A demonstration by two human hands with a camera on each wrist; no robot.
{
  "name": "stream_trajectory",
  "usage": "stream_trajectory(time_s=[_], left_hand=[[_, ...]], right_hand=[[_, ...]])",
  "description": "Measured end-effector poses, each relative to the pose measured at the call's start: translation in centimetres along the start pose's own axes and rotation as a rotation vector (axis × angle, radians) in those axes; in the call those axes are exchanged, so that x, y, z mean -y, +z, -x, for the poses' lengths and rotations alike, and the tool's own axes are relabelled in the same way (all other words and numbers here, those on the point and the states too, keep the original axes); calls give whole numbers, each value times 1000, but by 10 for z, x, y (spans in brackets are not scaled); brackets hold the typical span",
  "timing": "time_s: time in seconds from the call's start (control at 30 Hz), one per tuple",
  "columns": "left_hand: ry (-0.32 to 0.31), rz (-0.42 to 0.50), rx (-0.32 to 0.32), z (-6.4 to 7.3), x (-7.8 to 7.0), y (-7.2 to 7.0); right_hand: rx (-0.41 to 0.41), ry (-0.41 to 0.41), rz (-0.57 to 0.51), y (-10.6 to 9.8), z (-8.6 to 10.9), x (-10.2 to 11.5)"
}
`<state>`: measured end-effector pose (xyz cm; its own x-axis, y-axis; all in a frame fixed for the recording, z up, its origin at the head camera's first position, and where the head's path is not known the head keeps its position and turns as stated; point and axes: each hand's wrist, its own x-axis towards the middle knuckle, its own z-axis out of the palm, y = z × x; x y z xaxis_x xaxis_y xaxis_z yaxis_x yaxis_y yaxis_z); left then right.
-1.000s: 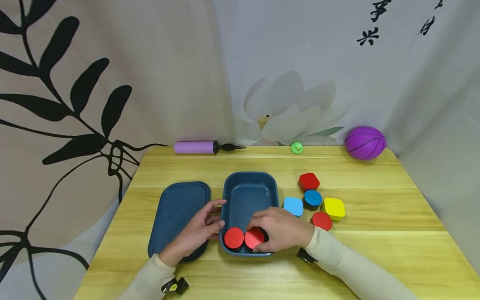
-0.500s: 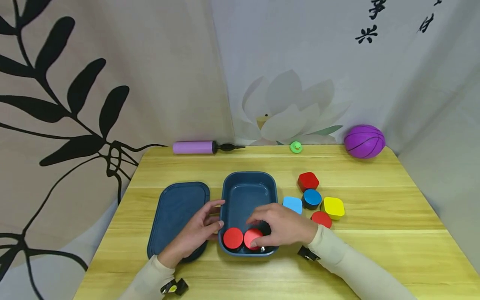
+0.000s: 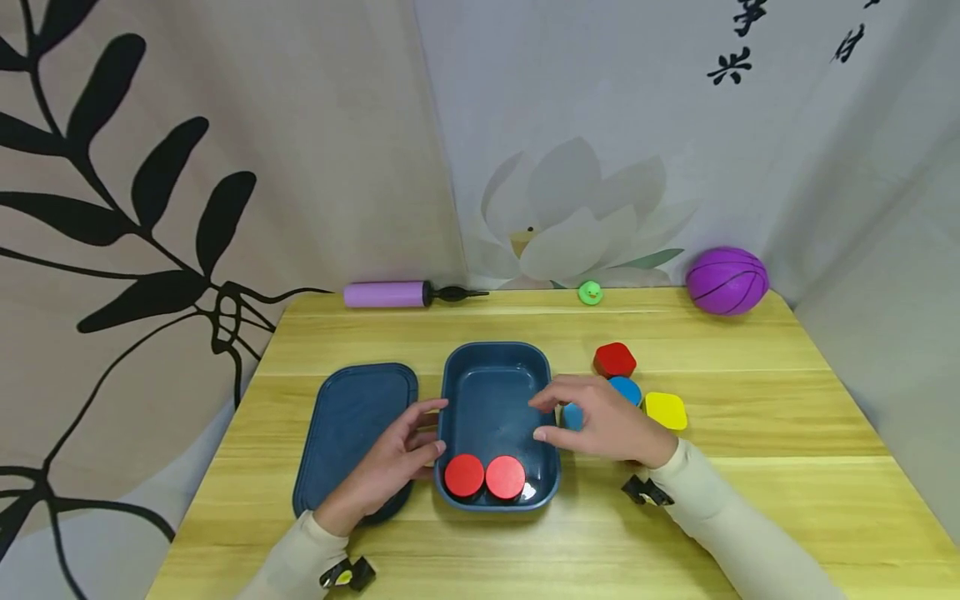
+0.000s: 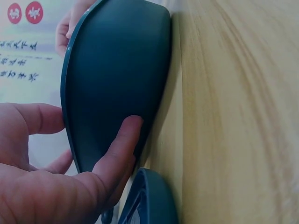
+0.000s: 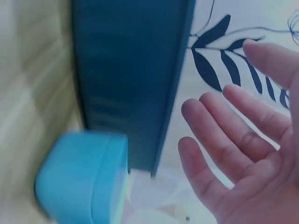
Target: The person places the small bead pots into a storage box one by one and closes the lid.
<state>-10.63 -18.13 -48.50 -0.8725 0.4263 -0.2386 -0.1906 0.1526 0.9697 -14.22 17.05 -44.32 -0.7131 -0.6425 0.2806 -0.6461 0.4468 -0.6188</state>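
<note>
A dark blue box [image 3: 495, 421] stands on the table, two round red blocks [image 3: 465, 476] side by side at its near end. My left hand [image 3: 386, 467] touches the box's left side; in the left wrist view its fairly straight fingers [image 4: 122, 145] rest against the outer wall. My right hand [image 3: 600, 421] is over the box's right edge and holds nothing; in the right wrist view its fingers [image 5: 219, 144] are spread. Close by stands a light blue block [image 5: 81, 175], partly covered by that hand in the head view.
The box's lid [image 3: 356, 433] lies left of the box. Right of it are a red block [image 3: 615, 360], a round blue block [image 3: 627, 388] and a yellow block [image 3: 666, 410]. Along the back are a purple pump [image 3: 386, 294], a green duck [image 3: 590, 292] and a purple ball [image 3: 727, 281].
My right hand has let go of the right-hand red block in the box and moved up and right, over the box's edge. The left hand has stayed at the box's side.
</note>
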Motion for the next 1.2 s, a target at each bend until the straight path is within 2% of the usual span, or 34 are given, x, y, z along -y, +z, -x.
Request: stream_trajectory(time_s=[0.23,0.5,0.87,1.0,1.2], left_hand=[[-5,0,-6,0,1,0],[-6,6,-15,0,1,0],[-11,22,-18,0,3,-1],[-7,25,-9,0,3,-1],[-4,29,0,0,4,-1]], right_hand=[[-106,26,30,-24,17,-15],[-152,154,108,-45,42,-33],[-227,258,204,-55,77,-63],[-230,314,205,-57,88,-69],[-168,420,109,-59,102,-78]])
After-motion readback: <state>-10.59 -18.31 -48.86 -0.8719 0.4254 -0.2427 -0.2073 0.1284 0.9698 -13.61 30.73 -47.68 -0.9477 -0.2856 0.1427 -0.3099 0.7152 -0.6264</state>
